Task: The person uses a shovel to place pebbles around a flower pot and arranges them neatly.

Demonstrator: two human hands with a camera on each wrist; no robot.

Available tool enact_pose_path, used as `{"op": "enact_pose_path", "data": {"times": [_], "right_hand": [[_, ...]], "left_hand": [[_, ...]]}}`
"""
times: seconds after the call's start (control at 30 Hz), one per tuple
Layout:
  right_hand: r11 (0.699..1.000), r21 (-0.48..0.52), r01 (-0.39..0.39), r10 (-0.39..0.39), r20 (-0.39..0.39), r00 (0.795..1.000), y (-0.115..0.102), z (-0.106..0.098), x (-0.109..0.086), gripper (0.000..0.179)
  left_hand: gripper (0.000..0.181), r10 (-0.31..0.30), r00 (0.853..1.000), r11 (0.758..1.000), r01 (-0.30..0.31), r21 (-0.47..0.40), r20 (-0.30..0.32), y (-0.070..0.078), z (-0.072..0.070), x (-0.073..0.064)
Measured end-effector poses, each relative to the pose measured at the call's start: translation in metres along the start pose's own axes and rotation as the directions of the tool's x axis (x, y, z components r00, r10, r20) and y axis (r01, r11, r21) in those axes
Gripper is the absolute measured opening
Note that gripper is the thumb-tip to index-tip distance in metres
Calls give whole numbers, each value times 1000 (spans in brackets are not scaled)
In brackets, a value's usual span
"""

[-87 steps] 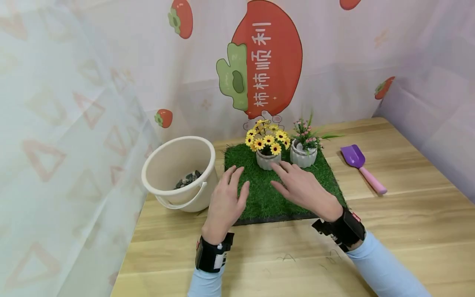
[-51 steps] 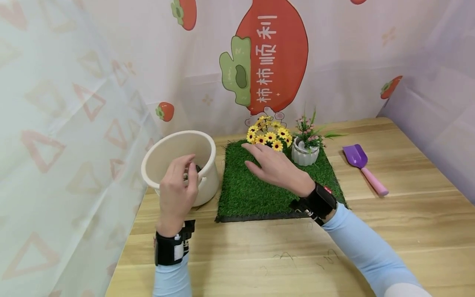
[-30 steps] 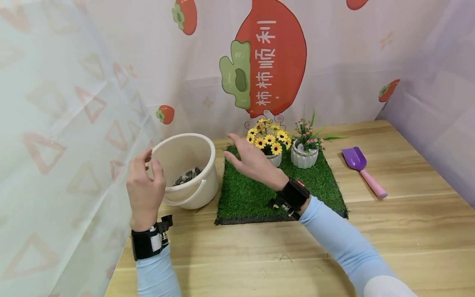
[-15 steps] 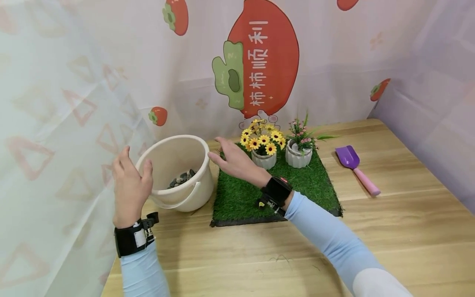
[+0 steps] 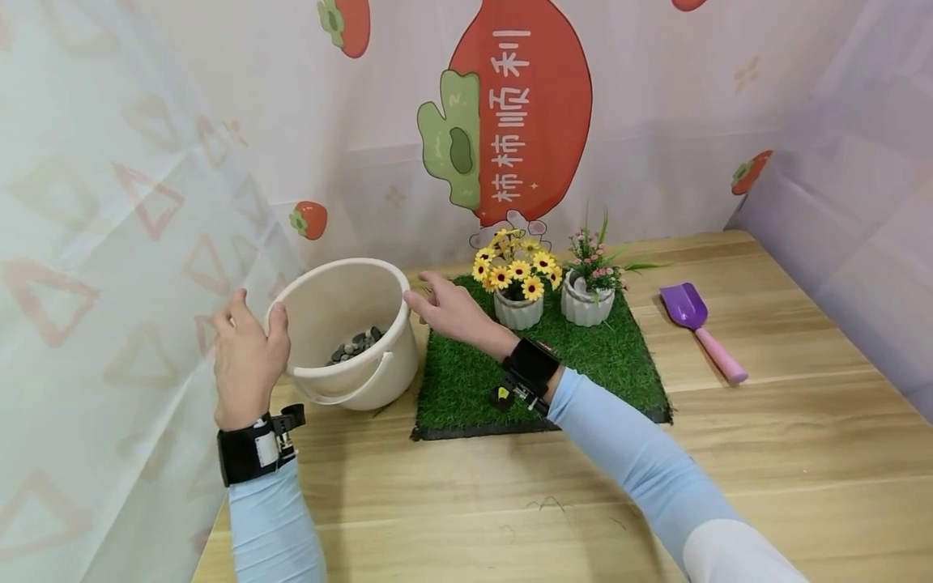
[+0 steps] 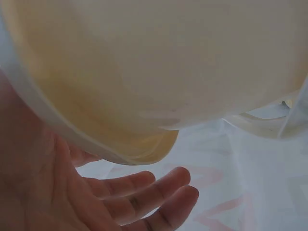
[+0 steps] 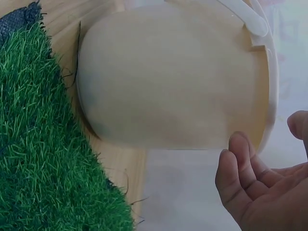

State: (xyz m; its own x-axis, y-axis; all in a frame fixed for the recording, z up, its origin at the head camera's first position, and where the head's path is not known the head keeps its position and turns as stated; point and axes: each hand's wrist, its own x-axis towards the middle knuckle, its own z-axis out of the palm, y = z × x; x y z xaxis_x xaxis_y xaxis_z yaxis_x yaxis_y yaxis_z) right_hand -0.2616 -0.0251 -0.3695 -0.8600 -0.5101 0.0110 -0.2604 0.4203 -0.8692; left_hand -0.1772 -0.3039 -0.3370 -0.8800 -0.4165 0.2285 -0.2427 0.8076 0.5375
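Note:
A cream bucket (image 5: 397,372) stands at the left of the table with several grey and dark pebbles (image 5: 353,346) in it. Beside its left rim is my left hand (image 5: 248,364), the thumb close to the rim. In the left wrist view, its fingers (image 6: 159,197) are spread loosely below the bucket's lip. My right hand (image 5: 459,312) is at the opposite side. The right wrist view has its bent fingertips (image 7: 236,144) right at the bucket wall under the rim, while the thumb (image 7: 298,122) is apart from the rim.
Right of the bucket lies a square of artificial grass (image 5: 539,380). On it stand a pot of yellow flowers (image 5: 519,308) and a pot of pink flowers (image 5: 586,304). A purple trowel (image 5: 703,332) with a pink handle lies farther right. A curtain (image 5: 146,324) borders the left side.
Both hands have moved left from above the grass to the bucket, the left hand passing across to its far left side and the right hand coming to its right rim.

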Motion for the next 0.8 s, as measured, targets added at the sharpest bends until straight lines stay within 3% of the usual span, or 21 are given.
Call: {"op": "enact_pose_path", "data": {"times": [0.23, 0.43, 0.57, 0.8], "right_hand": [[997, 79, -17, 15, 33, 999, -2, 3, 3, 67], [994, 108, -8, 0, 76, 997, -1, 5, 7, 62], [981, 193, 6, -26, 101, 995, 0, 6, 10, 52], [987, 149, 53, -64, 71, 995, -3, 9, 13, 43]], "left_hand": [[76, -59, 996, 998, 57, 26, 61, -1, 1, 5], [81, -52, 990, 998, 47, 43, 129, -3, 3, 9], [80, -46, 988, 998, 38, 56, 145, -5, 4, 10], [68, -19, 991, 996, 8, 83, 130, -6, 5, 10]]}}
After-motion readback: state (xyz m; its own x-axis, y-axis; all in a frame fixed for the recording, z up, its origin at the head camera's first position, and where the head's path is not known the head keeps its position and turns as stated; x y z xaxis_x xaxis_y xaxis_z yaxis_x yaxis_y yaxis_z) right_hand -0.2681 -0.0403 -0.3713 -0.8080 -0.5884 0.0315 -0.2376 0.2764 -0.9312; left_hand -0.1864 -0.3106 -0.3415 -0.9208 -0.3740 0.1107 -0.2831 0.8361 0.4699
